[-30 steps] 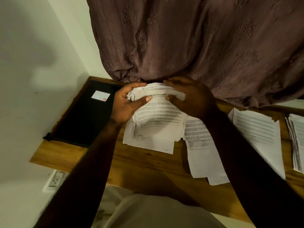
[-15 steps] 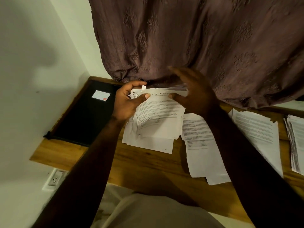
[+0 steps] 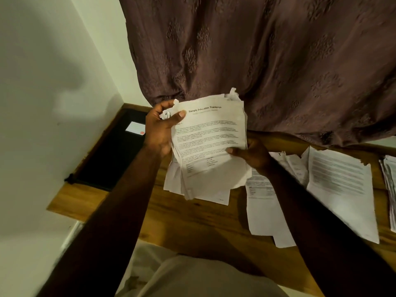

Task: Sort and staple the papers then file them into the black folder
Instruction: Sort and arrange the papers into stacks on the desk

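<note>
Desk: a wooden desk (image 3: pixel 203 221) with visible grain runs from the lower left to the right edge of the frame, its left end set into a corner.
Room: a pale wall (image 3: pixel 53 103) fills the left of the frame; a brown patterned curtain (image 3: pixel 257 61) hangs across the top and right, its hem reaching the back edge of the desk.
Black folder: the black folder (image 3: pixel 111 159) lies flat and closed at the left end of the desk, against the wall, with a white label (image 3: pixel 136 127) near its far end.
Held papers: a stack of papers (image 3: pixel 210 142) headed "Sample Education Transcript" is lifted off the desk at mid-frame, tilted toward the camera, its top corners torn and ragged.
Left hand: the left hand (image 3: pixel 159 129) grips the stack's upper left corner, thumb on the front sheet and fingers behind.
Right hand: the right hand (image 3: pixel 252 152) pinches the lower right edge, thumb on the front and the rest hidden behind.
Loose sheets: more sheets (image 3: pixel 214 195) lie on the desk under the held stack, partly hidden by it.
Right of frame: overlapping printed pages (image 3: pixel 263 211) lie beside the right forearm, which covers part of them; next comes a larger printed set (image 3: pixel 340 189), then a pile (image 3: pixel 389 185) cut off by the right edge.
Foreground: both forearms cross the desk's near edge, and light cloth (image 3: pixel 192 279) over the person's lap shows at the bottom.
</note>
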{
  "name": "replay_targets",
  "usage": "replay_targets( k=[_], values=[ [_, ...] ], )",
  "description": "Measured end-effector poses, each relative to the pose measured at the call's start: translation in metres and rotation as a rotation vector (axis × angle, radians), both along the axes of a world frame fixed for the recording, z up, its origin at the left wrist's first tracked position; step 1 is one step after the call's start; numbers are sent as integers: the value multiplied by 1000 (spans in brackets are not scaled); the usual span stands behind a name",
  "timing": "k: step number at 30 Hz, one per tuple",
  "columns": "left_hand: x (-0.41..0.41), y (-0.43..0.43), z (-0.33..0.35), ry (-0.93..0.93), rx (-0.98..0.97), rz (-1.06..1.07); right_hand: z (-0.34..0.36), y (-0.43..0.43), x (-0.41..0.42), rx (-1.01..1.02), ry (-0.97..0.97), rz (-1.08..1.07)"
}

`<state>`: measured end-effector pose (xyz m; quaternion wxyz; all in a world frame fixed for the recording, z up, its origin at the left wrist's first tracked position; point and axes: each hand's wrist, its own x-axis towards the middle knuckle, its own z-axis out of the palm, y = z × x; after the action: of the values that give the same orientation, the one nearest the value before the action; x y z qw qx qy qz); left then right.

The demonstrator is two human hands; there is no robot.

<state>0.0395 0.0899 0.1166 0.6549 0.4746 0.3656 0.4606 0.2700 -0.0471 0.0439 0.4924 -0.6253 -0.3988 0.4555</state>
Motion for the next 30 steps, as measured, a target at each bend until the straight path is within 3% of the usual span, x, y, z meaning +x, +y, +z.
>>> replay_targets(
  k=[3, 6, 9, 13, 18, 26, 30],
  values=[
    [-2, 17, 8, -9, -104, -113, 2, 1, -2, 64, 111, -20],
    [-12, 19, -2, 219, -118, -370, -2, -1, -2, 164, 324, -51],
    [-11, 1, -31, 369, -98, -561, -8, -2, -3, 165, 349, -86],
    [0, -21, -70, 443, 67, -382, -21, -3, -8, 95, 335, -133],
    [1, -31, -82, 342, -8, -274, -27, -7, -8, 90, 291, -189],
    [0, -24, -70, 222, -236, -281, -28, -13, -9, 127, 333, -178],
    [-5, -29, -60, 300, -139, -399, -32, -17, -10, 99, 335, -108]
  ],
)
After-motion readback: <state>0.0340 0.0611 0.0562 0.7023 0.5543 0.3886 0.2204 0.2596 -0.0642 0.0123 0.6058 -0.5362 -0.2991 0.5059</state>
